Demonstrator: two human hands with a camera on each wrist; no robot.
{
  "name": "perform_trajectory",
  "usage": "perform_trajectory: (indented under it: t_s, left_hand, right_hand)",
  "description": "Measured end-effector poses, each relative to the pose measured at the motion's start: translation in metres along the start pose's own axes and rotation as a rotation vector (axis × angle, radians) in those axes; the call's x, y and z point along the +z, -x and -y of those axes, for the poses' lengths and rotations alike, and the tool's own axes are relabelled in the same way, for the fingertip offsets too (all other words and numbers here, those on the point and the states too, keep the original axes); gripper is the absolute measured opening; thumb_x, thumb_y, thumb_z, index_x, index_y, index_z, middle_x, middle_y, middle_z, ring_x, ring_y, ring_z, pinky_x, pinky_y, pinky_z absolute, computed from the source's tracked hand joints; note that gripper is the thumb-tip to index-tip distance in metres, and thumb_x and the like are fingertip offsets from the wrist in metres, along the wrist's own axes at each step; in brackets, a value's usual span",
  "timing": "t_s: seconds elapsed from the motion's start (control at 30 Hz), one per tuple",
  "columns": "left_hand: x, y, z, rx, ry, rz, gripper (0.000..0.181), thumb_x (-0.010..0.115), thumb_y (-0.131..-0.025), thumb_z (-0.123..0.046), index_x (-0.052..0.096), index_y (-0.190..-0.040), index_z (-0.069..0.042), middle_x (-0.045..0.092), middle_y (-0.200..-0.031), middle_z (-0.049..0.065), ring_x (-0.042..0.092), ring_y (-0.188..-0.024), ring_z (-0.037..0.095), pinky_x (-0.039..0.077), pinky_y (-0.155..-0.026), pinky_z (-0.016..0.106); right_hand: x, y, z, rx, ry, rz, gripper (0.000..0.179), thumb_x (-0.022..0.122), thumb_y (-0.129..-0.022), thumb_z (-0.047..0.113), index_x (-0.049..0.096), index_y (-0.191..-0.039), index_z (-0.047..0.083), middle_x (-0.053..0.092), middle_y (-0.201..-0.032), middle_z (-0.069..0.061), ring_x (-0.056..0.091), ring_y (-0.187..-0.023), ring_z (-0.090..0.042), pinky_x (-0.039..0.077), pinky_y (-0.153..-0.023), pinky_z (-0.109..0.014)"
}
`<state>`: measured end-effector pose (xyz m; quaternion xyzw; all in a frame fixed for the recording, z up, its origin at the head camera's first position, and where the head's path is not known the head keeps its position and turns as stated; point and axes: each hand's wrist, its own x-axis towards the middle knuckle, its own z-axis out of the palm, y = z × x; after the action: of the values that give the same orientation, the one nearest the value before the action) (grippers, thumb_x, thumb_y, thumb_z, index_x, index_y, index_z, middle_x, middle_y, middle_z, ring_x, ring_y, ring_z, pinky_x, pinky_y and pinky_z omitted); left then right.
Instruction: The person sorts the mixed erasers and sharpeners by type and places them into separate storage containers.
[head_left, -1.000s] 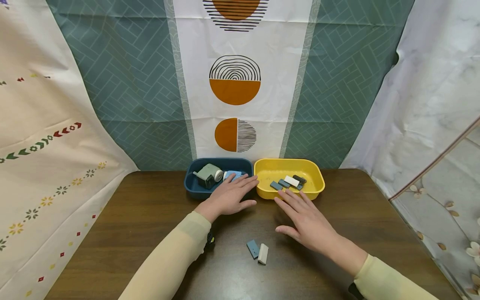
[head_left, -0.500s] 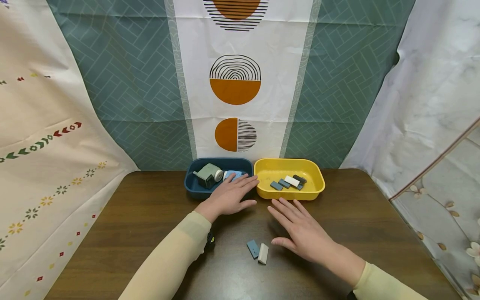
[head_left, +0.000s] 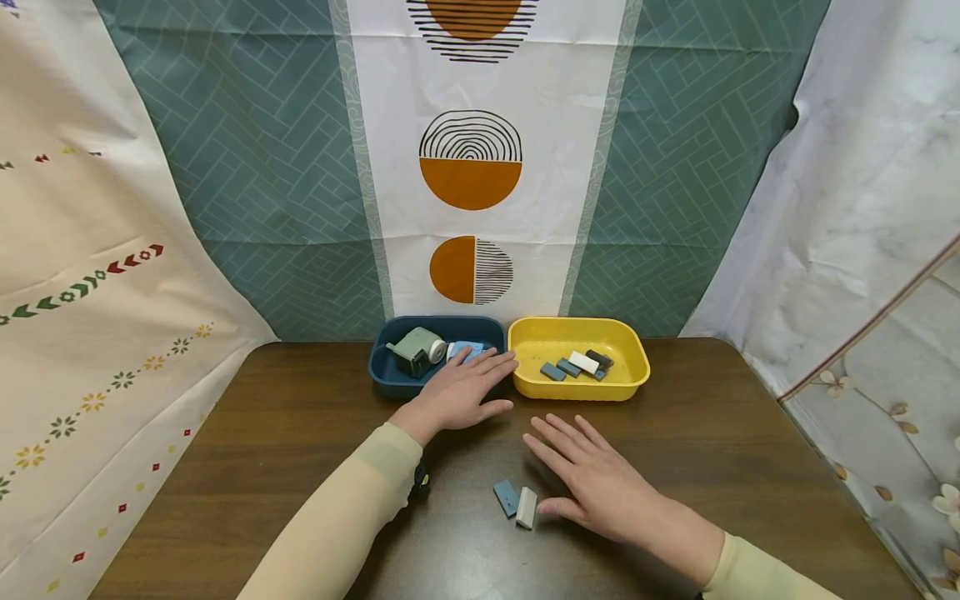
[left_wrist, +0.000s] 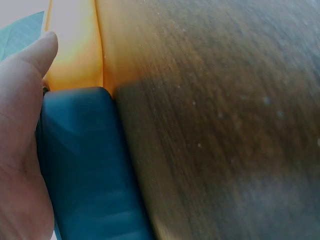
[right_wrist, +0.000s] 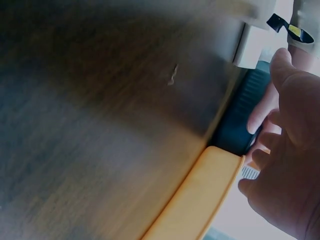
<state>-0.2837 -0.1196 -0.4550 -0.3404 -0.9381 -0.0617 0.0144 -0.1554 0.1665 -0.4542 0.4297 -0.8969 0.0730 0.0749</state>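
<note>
My left hand is stretched over the front right part of a dark blue bin, its fingers straight and holding nothing. Whether it touches the rim cannot be told. My right hand hovers over the table with fingers spread, its thumb beside a small white block. A flat blue-grey block lies just left of that white block. In the right wrist view, the white block appears near the thumb of my right hand. The left wrist view shows my left hand along the bin's wall.
A yellow bin stands against the blue one, holding several small blue-grey, white and dark blocks. Inside the blue bin are a grey-green item with a round white end and a light blue item. Fabric hangs behind the brown table.
My right hand has drawn back from the yellow bin, toward me and slightly left, so its thumb is now by the white block. The left hand has stayed still.
</note>
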Motion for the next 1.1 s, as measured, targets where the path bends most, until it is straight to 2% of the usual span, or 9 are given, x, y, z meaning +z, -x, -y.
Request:
perform_trajectory:
  t_s: [0.43,0.8,1.1]
  left_hand:
    - [-0.002,0.000,-0.001,0.000,-0.002,0.006,0.076,0.054,-0.113,-0.060,0.030,-0.177,-0.026,0.022,-0.182,-0.009,0.018,-0.169,0.020,0.005,-0.137,0.052]
    - [-0.002,0.000,-0.001,-0.004,0.003,0.006,0.078,0.057,-0.112,-0.059,0.030,-0.177,-0.026,0.022,-0.182,-0.009,0.019,-0.169,0.021,0.005,-0.137,0.053]
    - [-0.002,0.000,-0.001,-0.001,-0.006,0.011,0.078,0.055,-0.113,-0.061,0.029,-0.177,-0.027,0.022,-0.182,-0.009,0.019,-0.169,0.021,0.006,-0.136,0.054]
  right_hand:
    - [0.005,-0.001,0.005,-0.001,-0.034,0.059,0.077,0.068,-0.104,0.064,0.060,-0.157,0.009,0.037,-0.177,-0.014,0.030,-0.165,-0.037,0.024,-0.131,-0.066]
    - [0.008,0.000,0.009,0.028,-0.057,0.112,0.068,0.065,-0.105,0.065,0.065,-0.145,0.011,0.034,-0.178,-0.013,0.028,-0.166,-0.035,0.023,-0.132,-0.064]
    - [0.011,0.001,0.010,0.019,-0.040,0.117,0.062,0.067,-0.105,0.062,0.067,-0.139,0.010,0.035,-0.178,-0.013,0.031,-0.165,-0.035,0.025,-0.131,-0.064]
